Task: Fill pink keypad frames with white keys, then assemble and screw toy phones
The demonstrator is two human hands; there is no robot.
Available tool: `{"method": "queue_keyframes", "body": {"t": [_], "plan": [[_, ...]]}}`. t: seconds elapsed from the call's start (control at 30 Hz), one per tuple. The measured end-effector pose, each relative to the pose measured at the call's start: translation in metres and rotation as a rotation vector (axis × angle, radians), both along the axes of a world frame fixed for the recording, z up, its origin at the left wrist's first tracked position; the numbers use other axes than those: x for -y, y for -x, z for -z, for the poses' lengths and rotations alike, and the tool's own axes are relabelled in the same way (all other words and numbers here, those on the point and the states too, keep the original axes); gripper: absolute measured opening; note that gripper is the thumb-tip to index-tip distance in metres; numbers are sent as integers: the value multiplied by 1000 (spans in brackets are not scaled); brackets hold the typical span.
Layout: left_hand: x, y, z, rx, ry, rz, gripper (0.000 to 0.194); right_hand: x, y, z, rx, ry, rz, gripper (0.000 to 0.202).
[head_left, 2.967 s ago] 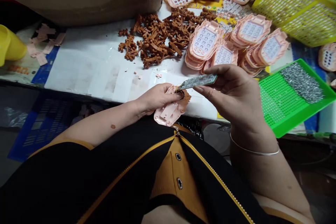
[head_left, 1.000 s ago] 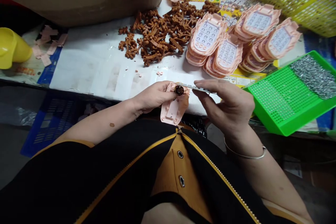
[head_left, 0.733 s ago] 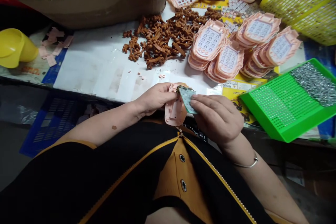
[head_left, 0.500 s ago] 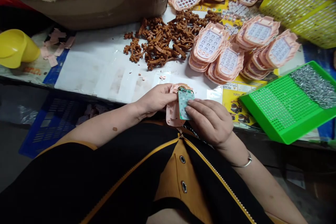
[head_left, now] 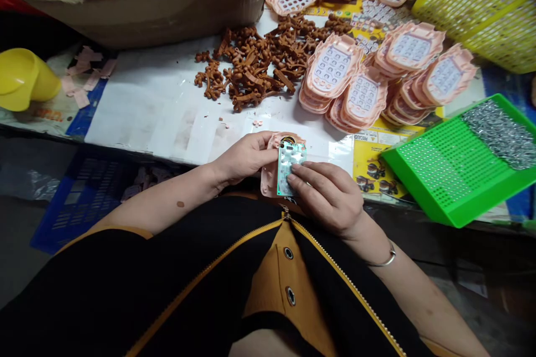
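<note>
My left hand (head_left: 247, 157) is closed on the left edge of a pink plastic shell (head_left: 269, 181), just off the table's front edge. Over the shell lies a green circuit board (head_left: 286, 173) with a pale covering. The thumb and fingers of my right hand (head_left: 330, 192) pinch the board's right side; the fingertips rest on its face. Near the board's top a dark round part shows inside the shell. Whether the board sits fully down in the shell, I cannot tell.
Brown plastic pieces (head_left: 255, 67) lie heaped beyond my hands. Right of them stand stacked pink shells with keypads (head_left: 333, 70). A green tray (head_left: 444, 178) holds screws (head_left: 502, 134). A cardboard box (head_left: 167, 14), a yellow basket (head_left: 469, 11) and a yellow scoop (head_left: 27, 79) stand farther out.
The circuit board has turned flatter and shifted left over the pink shell, showing more of its face. My right hand has moved slightly left with it; my left hand keeps its hold.
</note>
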State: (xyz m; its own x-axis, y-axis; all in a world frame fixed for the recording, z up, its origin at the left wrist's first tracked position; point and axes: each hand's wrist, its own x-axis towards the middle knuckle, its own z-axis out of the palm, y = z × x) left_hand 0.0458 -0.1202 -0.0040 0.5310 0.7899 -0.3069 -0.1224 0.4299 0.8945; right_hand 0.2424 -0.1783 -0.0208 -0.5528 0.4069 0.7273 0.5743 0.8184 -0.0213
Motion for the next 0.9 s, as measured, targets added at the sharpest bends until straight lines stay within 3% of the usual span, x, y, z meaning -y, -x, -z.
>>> {"method": "queue_keyframes", "body": {"t": [0.37,0.73,0.9], "plan": [[-1,2,11,47,84,40,35,5,2,9,-46,38,32,21],[2,0,8,-51,15,-2,29,6,4,14,-37,-21,27,27],[2,-1,6,48,94,6,33,5,3,10,-30,-41,8,23]]}}
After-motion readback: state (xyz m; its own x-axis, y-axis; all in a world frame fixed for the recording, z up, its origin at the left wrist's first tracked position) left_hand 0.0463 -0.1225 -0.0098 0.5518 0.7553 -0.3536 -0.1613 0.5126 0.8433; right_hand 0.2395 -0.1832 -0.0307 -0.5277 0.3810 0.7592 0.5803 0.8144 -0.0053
